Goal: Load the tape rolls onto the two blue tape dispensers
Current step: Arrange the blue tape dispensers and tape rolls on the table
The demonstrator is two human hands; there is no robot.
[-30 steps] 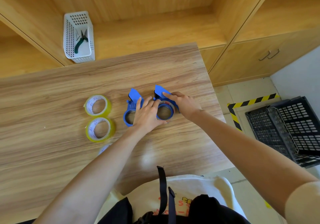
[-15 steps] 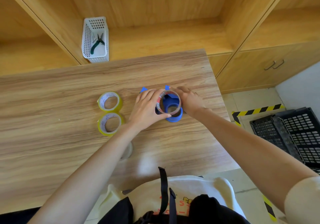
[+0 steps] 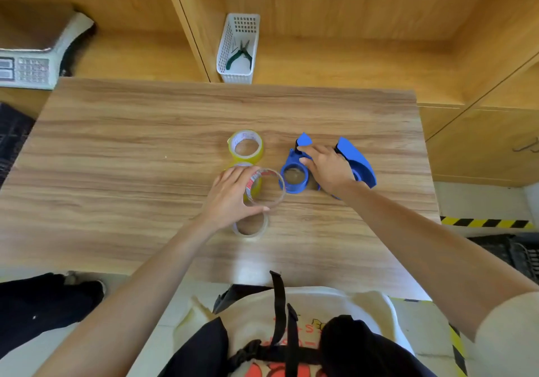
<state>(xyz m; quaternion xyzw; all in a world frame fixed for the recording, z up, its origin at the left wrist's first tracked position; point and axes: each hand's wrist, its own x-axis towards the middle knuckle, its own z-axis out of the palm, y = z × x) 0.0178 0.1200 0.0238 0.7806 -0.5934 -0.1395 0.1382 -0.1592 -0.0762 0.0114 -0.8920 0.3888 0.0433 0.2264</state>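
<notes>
1. Head view: I am watching the left hand (image 3: 230, 198) holding a clear, thin-walled tape roll with a red label (image 3: 264, 187), fingers clamped round its rim, lifted over the wooden table (image 3: 116, 172).
2. The right hand (image 3: 328, 168) is resting on the two blue plastic tape dispensers (image 3: 294, 172), fingers spread and pressing down, not clamped.
3. The nearer dispenser's open hub is lying just right of the held roll, so I judge the left hand is better placed.
4. Two yellow tape rolls (image 3: 246, 146) and another clear roll (image 3: 250, 226) are waiting left of the dispensers.
</notes>
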